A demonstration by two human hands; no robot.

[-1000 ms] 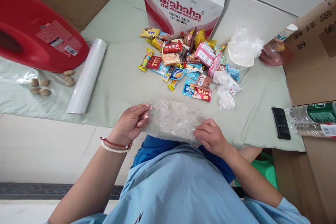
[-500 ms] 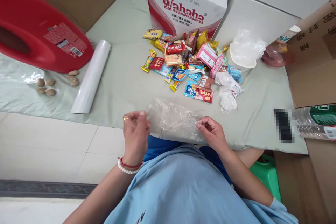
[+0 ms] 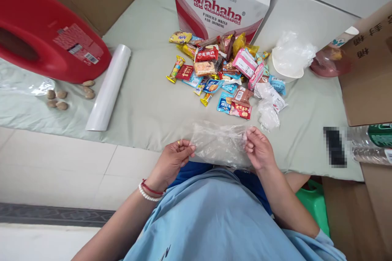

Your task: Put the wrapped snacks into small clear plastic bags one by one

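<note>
1. One clear bag (image 3: 219,147) is spanning the space between both hands, at the near edge of the table (image 3: 147,122).
2. Left hand (image 3: 177,155) is pinching its left side; right hand (image 3: 259,149) is pinching its right.
3. Risk (judged): thin plastic is inviting a tear under hard pulling, or a slip under loose pinching.
4. Lying left: one white roll (image 3: 109,89), at least six nuts (image 3: 62,105).
5. Wrapped snacks (image 3: 205,68) are overlapping beyond; exact count uncertain.
6. Two bottles (image 3: 367,135) are lying right.

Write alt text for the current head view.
The left hand and right hand hold thin clear plastic between them at the edge of a pale cloth. Beyond, wrapped snacks lie heaped before a Wahaha box; at left, a white roll and red jug.
</note>
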